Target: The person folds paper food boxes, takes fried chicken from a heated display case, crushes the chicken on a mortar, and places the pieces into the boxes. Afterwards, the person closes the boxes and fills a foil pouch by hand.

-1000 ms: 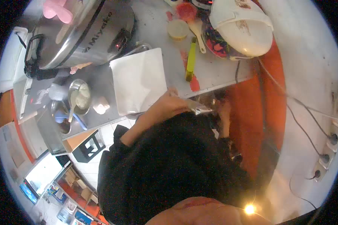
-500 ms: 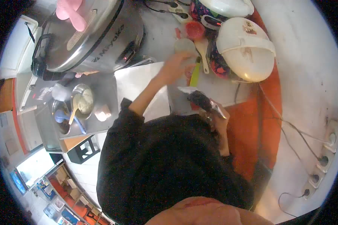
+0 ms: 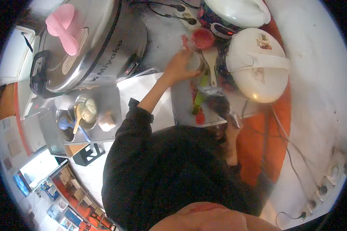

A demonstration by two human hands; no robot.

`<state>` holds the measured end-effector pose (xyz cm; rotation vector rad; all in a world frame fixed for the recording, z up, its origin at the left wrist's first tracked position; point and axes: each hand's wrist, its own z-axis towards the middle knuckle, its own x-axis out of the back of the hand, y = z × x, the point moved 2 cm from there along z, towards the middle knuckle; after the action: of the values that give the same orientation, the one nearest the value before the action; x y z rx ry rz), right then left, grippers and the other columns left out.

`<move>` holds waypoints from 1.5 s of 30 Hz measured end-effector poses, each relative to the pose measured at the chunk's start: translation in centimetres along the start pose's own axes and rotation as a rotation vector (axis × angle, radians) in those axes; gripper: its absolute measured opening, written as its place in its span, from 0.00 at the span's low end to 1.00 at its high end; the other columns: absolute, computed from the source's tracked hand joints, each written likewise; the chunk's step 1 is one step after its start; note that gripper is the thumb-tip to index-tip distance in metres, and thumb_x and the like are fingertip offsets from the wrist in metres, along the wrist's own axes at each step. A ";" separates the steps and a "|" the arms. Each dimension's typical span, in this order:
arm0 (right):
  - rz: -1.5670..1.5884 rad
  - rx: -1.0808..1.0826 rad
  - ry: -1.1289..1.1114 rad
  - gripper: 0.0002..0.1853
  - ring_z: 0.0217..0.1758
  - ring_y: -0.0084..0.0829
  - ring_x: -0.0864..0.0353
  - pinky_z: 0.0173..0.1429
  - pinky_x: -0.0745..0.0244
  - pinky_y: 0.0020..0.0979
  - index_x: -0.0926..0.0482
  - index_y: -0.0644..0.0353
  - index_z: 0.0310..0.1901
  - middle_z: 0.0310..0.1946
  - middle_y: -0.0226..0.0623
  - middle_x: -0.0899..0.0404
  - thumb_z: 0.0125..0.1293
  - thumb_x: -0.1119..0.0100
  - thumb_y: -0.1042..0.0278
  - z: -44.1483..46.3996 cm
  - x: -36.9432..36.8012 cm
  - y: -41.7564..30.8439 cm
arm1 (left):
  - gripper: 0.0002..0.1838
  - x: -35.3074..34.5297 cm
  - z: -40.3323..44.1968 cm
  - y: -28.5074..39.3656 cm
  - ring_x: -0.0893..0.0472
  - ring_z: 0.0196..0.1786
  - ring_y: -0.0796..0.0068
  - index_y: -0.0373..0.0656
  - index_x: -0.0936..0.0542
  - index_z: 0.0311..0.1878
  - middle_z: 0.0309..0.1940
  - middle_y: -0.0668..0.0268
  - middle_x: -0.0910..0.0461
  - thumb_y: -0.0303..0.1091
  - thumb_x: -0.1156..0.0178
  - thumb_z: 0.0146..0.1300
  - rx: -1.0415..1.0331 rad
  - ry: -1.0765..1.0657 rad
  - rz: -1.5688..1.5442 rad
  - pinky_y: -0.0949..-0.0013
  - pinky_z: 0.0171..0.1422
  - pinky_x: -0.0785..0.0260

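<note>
My left hand (image 3: 178,68) curls around a pale round cup (image 3: 194,61) on the counter, thumb on the near side; its far fingers are partly hidden. My right hand (image 3: 233,122) grips a shiny plastic bag with dark contents (image 3: 219,106), blurred by motion and tilted towards the left. Beneath and beside the bag lies a yellow-green strip-like tool (image 3: 199,101). A cream rice paddle (image 3: 211,69) and a red cup (image 3: 202,39) sit just beyond my left hand.
A large steel Miyako rice cooker (image 3: 108,50) with a pink scoop (image 3: 67,32) stands left. To the right is a white-lidded rice cooker (image 3: 258,71). White paper (image 3: 142,100) and bowls with spoons (image 3: 89,111) lie left. Cables (image 3: 289,138) hang along the right wall.
My left hand has closed in around the pale cup. My right hand has shifted slightly right with the bag, which has swung over the yellow-green tool. The view has tilted a little.
</note>
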<state>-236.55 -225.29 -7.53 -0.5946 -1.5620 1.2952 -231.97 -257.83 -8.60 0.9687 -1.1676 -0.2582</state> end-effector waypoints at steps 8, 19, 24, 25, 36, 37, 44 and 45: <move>-0.242 -0.095 0.061 0.14 0.34 0.22 0.25 0.37 0.29 0.27 0.22 0.69 0.46 0.35 0.34 0.20 0.59 0.39 0.71 -0.6 1.9 3.5 | 0.39 -0.3 -3.7 -0.3 0.33 0.57 0.46 0.48 0.33 0.60 0.56 0.49 0.34 0.54 0.35 0.46 -0.279 -0.125 0.448 0.51 0.61 0.38; -0.074 -0.250 -0.085 0.19 0.44 0.31 0.22 0.51 0.29 0.31 0.24 0.69 0.48 0.41 0.42 0.19 0.61 0.38 0.62 4.4 -2.2 -4.7 | 0.42 0.2 -4.9 1.6 0.36 0.62 0.48 0.50 0.37 0.64 0.60 0.49 0.37 0.45 0.32 0.43 -0.196 -0.131 0.479 0.53 0.67 0.42; 0.092 -0.304 -0.050 0.21 0.43 0.29 0.22 0.50 0.29 0.30 0.23 0.68 0.48 0.40 0.41 0.19 0.60 0.37 0.60 3.5 -2.3 -2.4 | 0.42 0.3 -5.9 1.0 0.37 0.63 0.47 0.50 0.38 0.64 0.59 0.50 0.37 0.43 0.32 0.43 -0.133 -0.220 0.492 0.54 0.67 0.42; 0.101 -0.318 -0.051 0.22 0.43 0.29 0.22 0.50 0.29 0.30 0.23 0.67 0.48 0.39 0.40 0.19 0.59 0.36 0.58 3.3 -2.0 -2.0 | 0.41 0.5 -6.3 1.0 0.36 0.61 0.49 0.51 0.36 0.63 0.58 0.51 0.36 0.40 0.32 0.41 -0.156 -0.187 0.474 0.55 0.64 0.40; 0.196 -0.611 -0.128 0.27 0.29 0.28 0.22 0.30 0.26 0.28 0.28 0.67 0.52 0.37 0.40 0.21 0.55 0.33 0.58 -1.5 1.2 13.4 | 0.44 0.0 -7.7 1.2 0.37 0.61 0.52 0.52 0.37 0.63 0.57 0.54 0.37 0.38 0.30 0.37 -0.142 -0.197 0.494 0.54 0.59 0.36; 0.213 -0.644 -0.130 0.28 0.31 0.29 0.22 0.31 0.26 0.28 0.28 0.67 0.52 0.38 0.41 0.22 0.54 0.33 0.57 -1.6 0.8 12.5 | 0.44 0.0 -7.7 1.1 0.37 0.61 0.51 0.52 0.37 0.63 0.57 0.54 0.37 0.38 0.30 0.37 -0.145 -0.183 0.456 0.54 0.59 0.36; -0.203 -0.355 0.079 0.36 0.53 0.43 0.28 0.57 0.33 0.36 0.30 0.76 0.51 0.49 0.52 0.28 0.49 0.29 0.54 -1.3 0.5 4.4 | 0.45 0.0 -7.4 0.9 0.38 0.62 0.49 0.54 0.36 0.62 0.60 0.51 0.38 0.35 0.29 0.34 -0.088 -0.222 0.365 0.53 0.61 0.37; -0.234 -0.337 0.093 0.37 0.53 0.44 0.29 0.59 0.36 0.37 0.31 0.77 0.51 0.49 0.53 0.27 0.49 0.29 0.54 -1.3 0.5 4.2 | 0.45 0.2 -7.4 1.3 0.38 0.62 0.49 0.54 0.36 0.62 0.60 0.51 0.38 0.35 0.29 0.34 -0.091 -0.223 0.366 0.53 0.61 0.37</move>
<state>-236.43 -222.99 -11.35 -0.6483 -1.7278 0.8248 -225.86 -253.46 -7.94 0.6421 -1.4994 -0.1250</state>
